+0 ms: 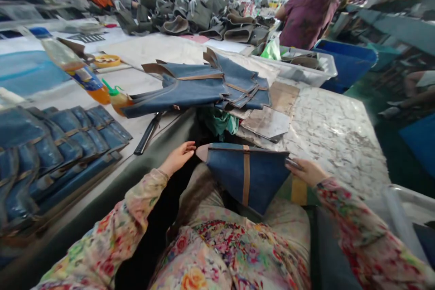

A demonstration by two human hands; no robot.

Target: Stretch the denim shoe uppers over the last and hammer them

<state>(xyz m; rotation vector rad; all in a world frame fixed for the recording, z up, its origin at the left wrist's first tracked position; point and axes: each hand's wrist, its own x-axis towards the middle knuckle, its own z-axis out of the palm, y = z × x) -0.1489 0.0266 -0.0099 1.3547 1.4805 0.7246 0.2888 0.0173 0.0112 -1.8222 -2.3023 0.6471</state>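
Panel (222,172), blue, lay over the lap (290,219), tan strip (246,176) already on. Right hand (307,170) pinched a slim dark thing (292,163) at the panel's corner; left hand (180,156) half-curled by the pale tip (202,153), grip unclear. Similar pieces (195,88) on the table (333,127): finished or waiting, couldn't tell.

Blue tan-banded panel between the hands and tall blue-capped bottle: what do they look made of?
Blue tan-banded panel: probably leather or coated fabric, smooth with a faint sheen and stiff-looking edges. Tall blue-capped bottle: likely clear plastic, glossy; orange liquid shows through its wall.
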